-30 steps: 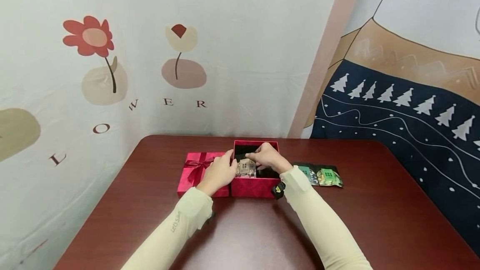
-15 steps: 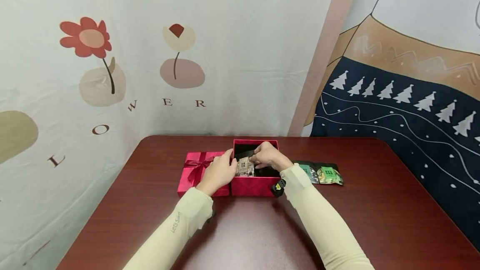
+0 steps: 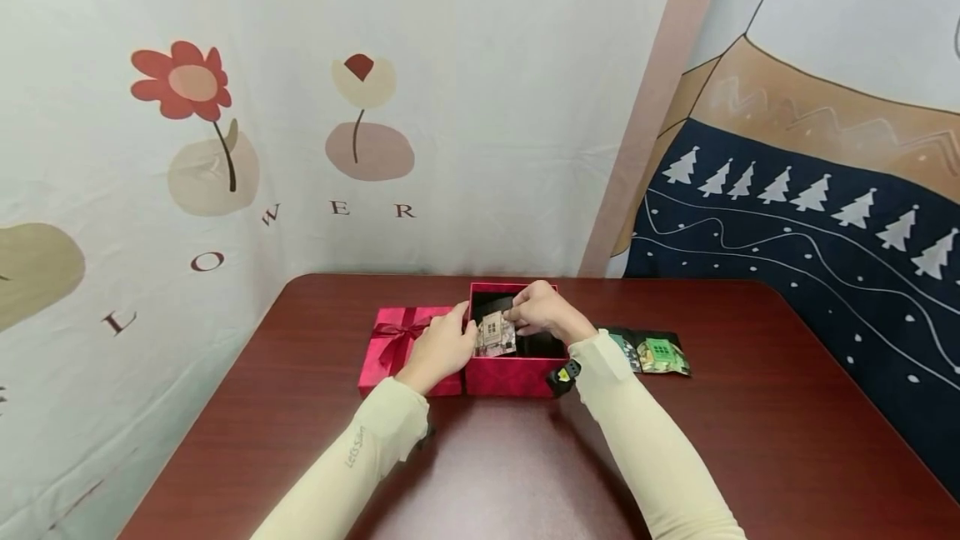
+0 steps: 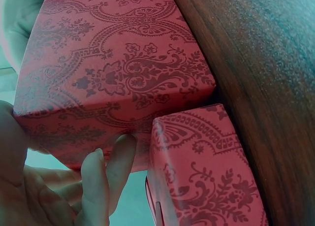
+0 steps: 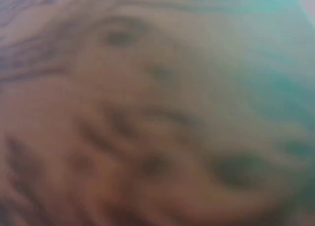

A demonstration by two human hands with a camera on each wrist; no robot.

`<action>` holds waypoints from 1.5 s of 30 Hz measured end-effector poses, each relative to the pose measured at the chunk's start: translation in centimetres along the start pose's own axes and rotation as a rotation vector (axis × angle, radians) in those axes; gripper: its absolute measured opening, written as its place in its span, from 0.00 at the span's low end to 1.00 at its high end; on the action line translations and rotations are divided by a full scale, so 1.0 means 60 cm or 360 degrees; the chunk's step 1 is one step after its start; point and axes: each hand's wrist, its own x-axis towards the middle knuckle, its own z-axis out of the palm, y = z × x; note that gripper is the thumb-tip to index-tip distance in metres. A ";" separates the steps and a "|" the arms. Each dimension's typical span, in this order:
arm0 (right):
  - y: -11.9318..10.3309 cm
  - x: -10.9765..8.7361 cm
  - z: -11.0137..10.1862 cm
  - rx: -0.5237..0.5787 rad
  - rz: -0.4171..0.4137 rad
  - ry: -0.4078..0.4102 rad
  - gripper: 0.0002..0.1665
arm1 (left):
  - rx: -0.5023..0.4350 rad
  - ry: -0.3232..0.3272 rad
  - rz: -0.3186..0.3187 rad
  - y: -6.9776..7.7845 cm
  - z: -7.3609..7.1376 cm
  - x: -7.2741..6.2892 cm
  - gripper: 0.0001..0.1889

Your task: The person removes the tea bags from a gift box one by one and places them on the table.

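Note:
A red patterned gift box [image 3: 510, 377] stands uncovered at the middle of the table, its inside dark. My left hand [image 3: 441, 347] holds its left wall. In the left wrist view, fingers [image 4: 123, 157] lie against the red side of the box [image 4: 118, 63]. My right hand [image 3: 546, 312] reaches into the box and pinches the right edge of a small foil sachet [image 3: 495, 335] with a beige label, which leans inside near the left wall. Dark material shows behind it. The right wrist view is a blur of a close patterned surface.
Left of the box, and partly behind my left hand, lies the red lid [image 3: 378, 361] with a ribbon bow [image 3: 393, 338]. To the right, a green-labelled sachet [image 3: 663, 353] and a teal-labelled one [image 3: 628, 350] lie on the brown table [image 3: 720, 415]. A printed curtain [image 3: 480, 107] hangs behind.
My right fingers have slid from the sachet's top to its right edge, and the sachet has tilted a little. The left hand stays on the box wall.

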 end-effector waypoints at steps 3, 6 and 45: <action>-0.003 -0.009 -0.016 0.0056 -0.0018 -0.0004 0.11 | 0.0013 -0.0004 0.0007 0.001 0.000 0.002 0.27; -0.005 -0.019 -0.038 0.0058 -0.0038 -0.0021 0.12 | 0.0025 -0.0009 0.0022 0.001 -0.001 0.004 0.27; 0.184 -0.155 -0.344 0.0447 0.0203 0.0295 0.17 | 0.0063 -0.0078 0.0015 -0.072 -0.087 -0.036 0.29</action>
